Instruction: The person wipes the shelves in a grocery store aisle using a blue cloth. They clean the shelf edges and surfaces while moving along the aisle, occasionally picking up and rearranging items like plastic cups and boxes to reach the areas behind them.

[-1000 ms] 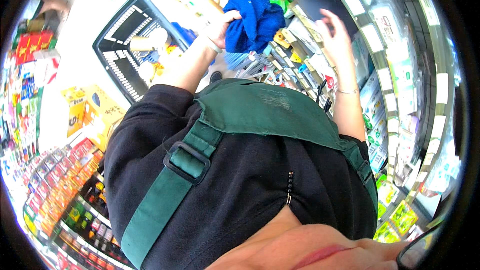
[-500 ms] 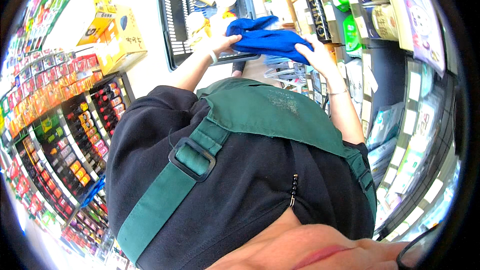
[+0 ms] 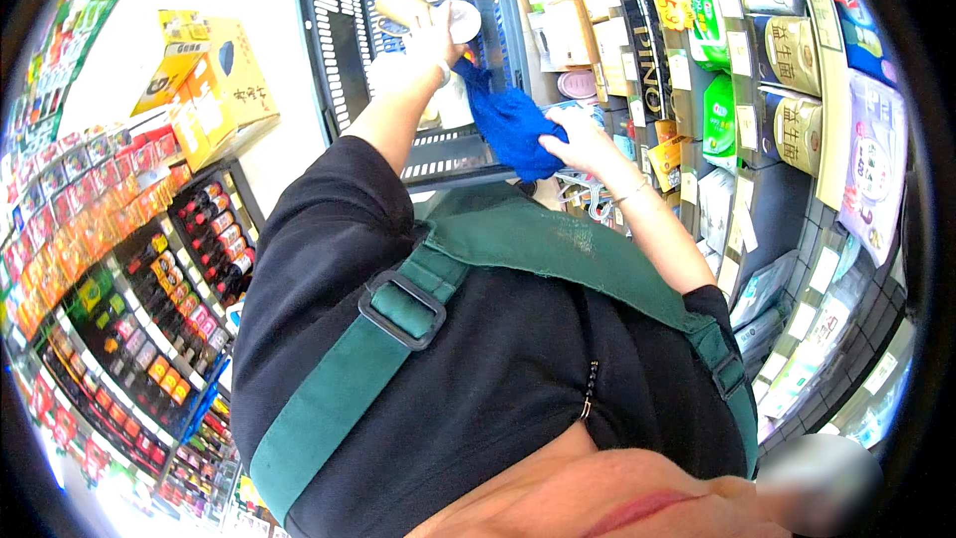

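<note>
A blue cloth (image 3: 518, 130) hangs bunched over the near right rim of a dark plastic shopping basket (image 3: 418, 154). My right hand (image 3: 580, 142) grips its lower right end between thumb and fingers. The cloth's upper end runs into the basket, close beside my left wrist. My left hand (image 3: 430, 38) reaches over the basket with its fingers stretched out, next to a tan cylindrical item (image 3: 400, 2) and a white round item (image 3: 463, 22). Whether it touches them I cannot tell. Other pale items in the basket are partly hidden under my left arm.
To the right stand shelves with green packs (image 3: 719, 120), tan tubs (image 3: 792, 128) and a hanging purple pack (image 3: 871, 164). A yellow carton (image 3: 224, 100) stands left of the basket. Farther left are racks of bottles (image 3: 217, 229) and small packets (image 3: 75, 194).
My left hand has let go of the cloth and moved farther into the basket. The cloth, earlier stretched between both hands, now droops from my right hand, which has come lower and left.
</note>
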{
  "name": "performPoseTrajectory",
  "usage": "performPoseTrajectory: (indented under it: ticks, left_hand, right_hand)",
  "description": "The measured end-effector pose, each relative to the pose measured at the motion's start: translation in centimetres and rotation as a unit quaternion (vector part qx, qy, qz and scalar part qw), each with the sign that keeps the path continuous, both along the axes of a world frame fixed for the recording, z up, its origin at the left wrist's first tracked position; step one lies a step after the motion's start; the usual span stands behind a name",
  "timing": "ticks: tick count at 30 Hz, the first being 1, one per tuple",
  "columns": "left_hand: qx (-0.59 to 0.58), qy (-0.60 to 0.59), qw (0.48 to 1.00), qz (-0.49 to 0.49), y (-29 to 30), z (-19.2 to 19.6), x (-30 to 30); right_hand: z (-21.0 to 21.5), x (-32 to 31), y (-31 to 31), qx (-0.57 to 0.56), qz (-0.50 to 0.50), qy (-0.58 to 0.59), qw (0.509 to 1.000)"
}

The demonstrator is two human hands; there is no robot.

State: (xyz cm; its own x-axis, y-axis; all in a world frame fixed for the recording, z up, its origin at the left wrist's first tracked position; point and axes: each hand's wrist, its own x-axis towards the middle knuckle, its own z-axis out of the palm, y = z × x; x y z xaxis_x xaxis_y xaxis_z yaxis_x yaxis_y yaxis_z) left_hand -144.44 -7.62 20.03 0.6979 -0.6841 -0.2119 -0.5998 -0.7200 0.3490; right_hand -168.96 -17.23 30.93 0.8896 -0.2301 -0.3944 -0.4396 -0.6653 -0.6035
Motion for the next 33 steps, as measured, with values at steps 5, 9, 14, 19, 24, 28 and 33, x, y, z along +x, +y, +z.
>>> performPoseTrajectory:
  ticks: [5, 9, 14, 19, 24, 28, 33]
  left_hand:
    - [0.092, 0.008, 0.993, -0.067, -3.3, -1.1, 0.4]
    - [-0.004, 0.124, 0.991, 0.049, -1.6, -1.3, 2.4]
    - [-0.315, 0.168, 0.934, 0.02, 2.5, 3.6, 3.5]
    - [-0.489, 0.304, 0.815, -0.068, 1.8, 18.6, -1.7]
    - [-0.499, 0.413, 0.762, -0.016, 2.7, 21.1, -1.9]
    - [-0.532, 0.469, 0.704, 0.027, 3.3, 22.9, -2.7]
    - [-0.588, 0.616, 0.51, 0.124, 5.2, 21.7, -2.2]
  right_hand:
    - [1.8, 1.0, -0.4, 0.199, -0.124, -0.029, 0.972]
    - [5.4, 2.8, -0.8, 0.452, -0.3, -0.072, 0.837]
    - [7.0, 7.8, -0.4, 0.29, -0.228, -0.254, 0.894]
    - [10.4, 12.6, 1.9, -0.242, -0.001, -0.362, 0.9]
    - [12.5, 13.4, -0.4, -0.184, -0.166, -0.444, 0.861]
    - [12.6, 12.3, -2.6, -0.048, -0.296, -0.313, 0.901]
    - [10.2, 11.8, -1.6, 0.343, -0.376, -0.355, 0.784]
